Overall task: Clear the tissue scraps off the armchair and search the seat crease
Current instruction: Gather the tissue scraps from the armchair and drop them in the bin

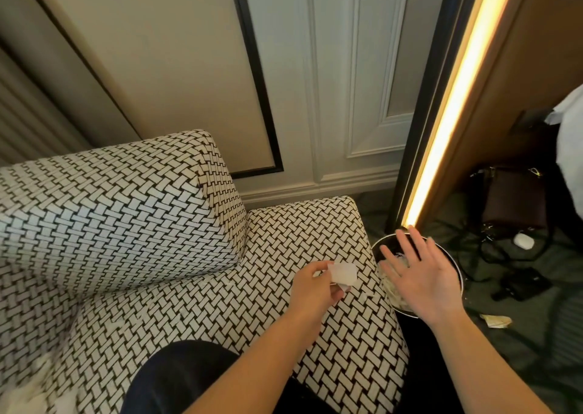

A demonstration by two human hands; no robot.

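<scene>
The job looks about half done. The left hand (310, 282) pinches a tissue scrap (342, 273) between thumb and fingertips above the armchair (126, 199) seat, while the right hand (422, 279), flat, fingers spread and holding nothing, is over the bin (383, 240) at the seat's three o'clock, where scraps already lie. A white heap (28, 391) lies at the view's seven o'clock, small bits (367, 294) dot the seat, and the crease (202, 276) seems not yet searched.
</scene>
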